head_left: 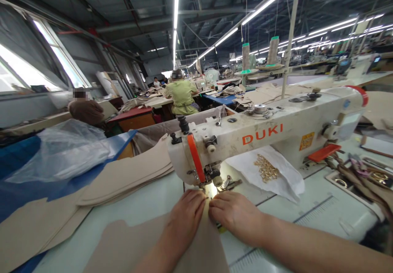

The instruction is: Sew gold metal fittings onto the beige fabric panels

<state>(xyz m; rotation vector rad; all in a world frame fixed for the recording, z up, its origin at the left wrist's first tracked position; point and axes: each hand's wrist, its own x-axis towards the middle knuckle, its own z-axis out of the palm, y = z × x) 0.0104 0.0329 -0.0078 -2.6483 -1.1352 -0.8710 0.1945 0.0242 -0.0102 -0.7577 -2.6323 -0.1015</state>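
A beige panel (199,252) of fabric or leather lies on the sewing machine's bed, its far end under the lit needle area. My left hand (187,213) is closed on it just left of the needle, fingers curled together. Close on the other side, my right hand (235,215) is also closed, its fingertips pinching at the panel's edge; what lies under them is hidden. Right above both hands is the head of the white DUKI sewing machine (260,129). A small metal attachment (227,183) sits behind my right fingers.
Stacked beige panels (129,174) lie to the left, near clear plastic sheeting (70,150). Gold-coloured metal fittings (266,168) rest on white paper (288,179) under the machine arm. At right is a tray (353,189) with straps and rings. Thread cones (272,52) stand behind; people sit farther off.
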